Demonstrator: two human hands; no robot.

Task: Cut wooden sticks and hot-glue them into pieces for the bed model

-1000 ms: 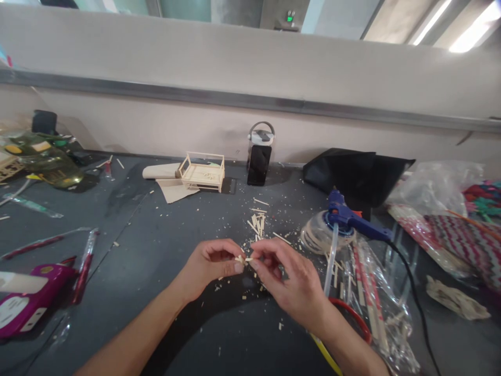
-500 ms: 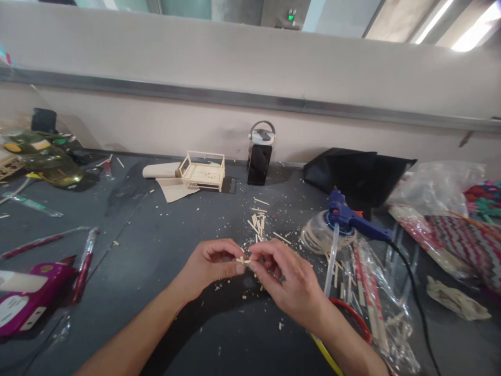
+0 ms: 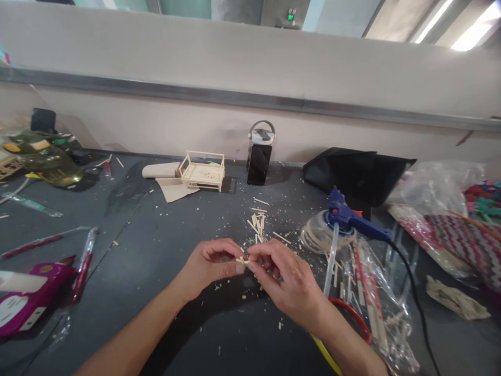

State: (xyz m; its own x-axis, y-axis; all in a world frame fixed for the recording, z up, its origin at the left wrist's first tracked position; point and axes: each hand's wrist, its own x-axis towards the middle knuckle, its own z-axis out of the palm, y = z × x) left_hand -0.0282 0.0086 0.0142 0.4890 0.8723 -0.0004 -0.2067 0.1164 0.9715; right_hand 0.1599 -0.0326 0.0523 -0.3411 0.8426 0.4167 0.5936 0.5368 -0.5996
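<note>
Between my two hands is a small piece of pale wooden sticks (image 3: 243,260), its sticks seeming to cross. My left hand (image 3: 216,261) pinches one side between thumb and fingers. From the other side, the thumb and forefinger of my right hand (image 3: 282,269) close on it, the other fingers curled. Just beyond the fingertips lies a loose pile of short wooden sticks (image 3: 257,223) among pale scraps. Farther back stands a miniature wooden frame (image 3: 202,173) with a railing, like a tiny bed or bench, with a few bits lying on it.
A blue glue gun (image 3: 349,216) rests on a clear round container at right, its black cord (image 3: 415,292) trailing forward. Red-handled scissors (image 3: 358,317) lie partly under my right forearm. A phone (image 3: 259,164) leans at the back. At left are a magenta device (image 3: 37,292) and a bottle (image 3: 49,159).
Almost nothing differs. Both hands stay in the same place with the small wooden piece between their fingertips; the right fingers have shifted very slightly.
</note>
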